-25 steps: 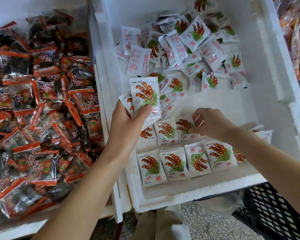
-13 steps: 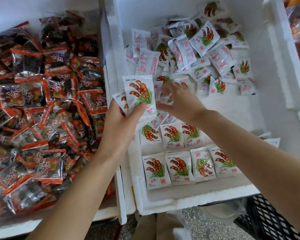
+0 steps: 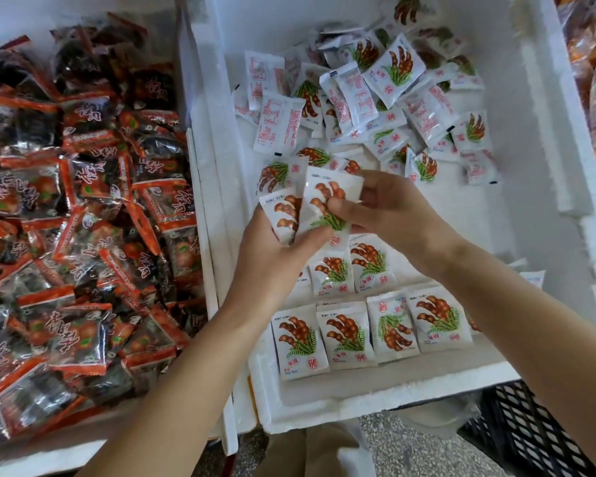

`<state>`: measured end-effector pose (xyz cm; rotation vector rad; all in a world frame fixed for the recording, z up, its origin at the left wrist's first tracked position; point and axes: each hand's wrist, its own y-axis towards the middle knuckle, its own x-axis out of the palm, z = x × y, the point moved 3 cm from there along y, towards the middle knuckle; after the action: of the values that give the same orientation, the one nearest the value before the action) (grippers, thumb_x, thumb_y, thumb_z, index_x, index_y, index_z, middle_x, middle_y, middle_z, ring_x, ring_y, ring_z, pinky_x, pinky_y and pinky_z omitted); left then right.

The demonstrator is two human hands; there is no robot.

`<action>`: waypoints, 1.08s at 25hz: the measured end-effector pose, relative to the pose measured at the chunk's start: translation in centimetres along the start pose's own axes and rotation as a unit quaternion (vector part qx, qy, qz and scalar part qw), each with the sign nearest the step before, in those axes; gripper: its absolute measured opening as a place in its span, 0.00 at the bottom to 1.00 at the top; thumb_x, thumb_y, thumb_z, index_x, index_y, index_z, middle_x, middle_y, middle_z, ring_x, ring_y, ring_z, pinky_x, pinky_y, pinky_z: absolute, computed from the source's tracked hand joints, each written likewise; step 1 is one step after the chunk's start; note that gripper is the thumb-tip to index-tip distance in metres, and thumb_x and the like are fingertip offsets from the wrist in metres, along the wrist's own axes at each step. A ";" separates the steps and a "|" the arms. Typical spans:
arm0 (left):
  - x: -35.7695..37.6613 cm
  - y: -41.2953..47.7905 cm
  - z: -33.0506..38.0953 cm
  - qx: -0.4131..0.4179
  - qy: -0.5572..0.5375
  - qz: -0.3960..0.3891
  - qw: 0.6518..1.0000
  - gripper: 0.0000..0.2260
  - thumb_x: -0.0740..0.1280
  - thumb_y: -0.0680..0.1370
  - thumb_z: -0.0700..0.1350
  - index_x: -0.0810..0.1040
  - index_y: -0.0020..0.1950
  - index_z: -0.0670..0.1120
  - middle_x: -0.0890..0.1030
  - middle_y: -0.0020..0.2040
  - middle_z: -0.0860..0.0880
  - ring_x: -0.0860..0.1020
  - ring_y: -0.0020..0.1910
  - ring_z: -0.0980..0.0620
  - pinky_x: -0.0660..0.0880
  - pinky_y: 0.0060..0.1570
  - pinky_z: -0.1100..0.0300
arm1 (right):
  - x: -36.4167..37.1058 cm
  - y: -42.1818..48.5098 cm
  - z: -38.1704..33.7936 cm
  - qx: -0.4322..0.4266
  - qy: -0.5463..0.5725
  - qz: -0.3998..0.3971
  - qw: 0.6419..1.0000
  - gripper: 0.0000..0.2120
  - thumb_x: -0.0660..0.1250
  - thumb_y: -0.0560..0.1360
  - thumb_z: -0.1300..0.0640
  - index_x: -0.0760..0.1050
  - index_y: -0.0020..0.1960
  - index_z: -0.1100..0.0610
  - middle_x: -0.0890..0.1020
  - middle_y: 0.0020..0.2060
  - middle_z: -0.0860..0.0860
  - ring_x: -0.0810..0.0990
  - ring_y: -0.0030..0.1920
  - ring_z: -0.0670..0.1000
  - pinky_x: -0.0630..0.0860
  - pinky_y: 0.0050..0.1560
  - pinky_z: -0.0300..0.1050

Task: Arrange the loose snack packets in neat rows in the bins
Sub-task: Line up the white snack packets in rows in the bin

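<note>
Nearest you, below your fingers, the front row (image 3: pixel 369 333) lies flat in the white bin (image 3: pixel 358 401). The second row (image 3: pixel 351 270) sits just under them and looks unfinished. Your left hand (image 3: pixel 269 266) grips a small stack of packets (image 3: pixel 281 215), and your right hand (image 3: pixel 393 215) pinches the top packet (image 3: pixel 319 187). Lay it face-up, edge to edge. Beyond your fingertips lies the loose heap (image 3: pixel 375 98).

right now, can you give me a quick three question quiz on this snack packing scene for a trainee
1. True or false: the left hand holds white packets.
2. The right hand: A) pinches one of those packets B) hangs empty C) lies flat and open.
3. Fill in: the untidy pile lies at the bin's ___ end.
Key: 1 true; 2 A; 3 far.
</note>
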<state>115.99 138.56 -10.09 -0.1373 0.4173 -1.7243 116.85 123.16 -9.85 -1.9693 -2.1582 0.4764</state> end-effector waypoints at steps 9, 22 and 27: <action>2.9 0.6 -0.2 -0.054 0.016 -0.032 0.998 0.04 0.65 0.80 0.44 0.74 0.52 0.53 0.82 0.49 0.54 0.80 0.46 0.60 0.77 0.42 0.69 | -10.3 -0.3 6.5 0.077 -0.362 0.134 0.919 0.16 0.72 0.71 0.55 0.74 0.42 0.68 0.73 0.30 0.55 0.70 0.32 0.55 0.66 0.34 0.45; 6.1 0.6 -0.2 -0.031 0.069 -0.099 0.992 0.08 0.67 0.78 0.41 0.72 0.49 0.54 0.79 0.46 0.57 0.77 0.43 0.63 0.73 0.39 0.74 | -8.7 -1.9 6.2 -0.021 -0.372 0.165 0.913 0.15 0.66 0.75 0.49 0.73 0.58 0.55 0.76 0.54 0.48 0.74 0.52 0.46 0.73 0.54 0.40; 9.2 1.2 0.2 0.041 0.124 -0.143 0.981 0.15 0.73 0.74 0.41 0.69 0.54 0.48 0.79 0.43 0.56 0.77 0.37 0.66 0.73 0.37 0.73 | -7.2 -4.0 3.1 -0.045 -0.129 0.103 0.985 0.11 0.68 0.72 0.49 0.75 0.53 0.49 0.81 0.48 0.46 0.81 0.46 0.48 0.79 0.46 0.43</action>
<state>115.36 129.44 -11.58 0.0830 0.5269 -2.0493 112.81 115.42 -10.77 -2.3083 -2.1637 0.7155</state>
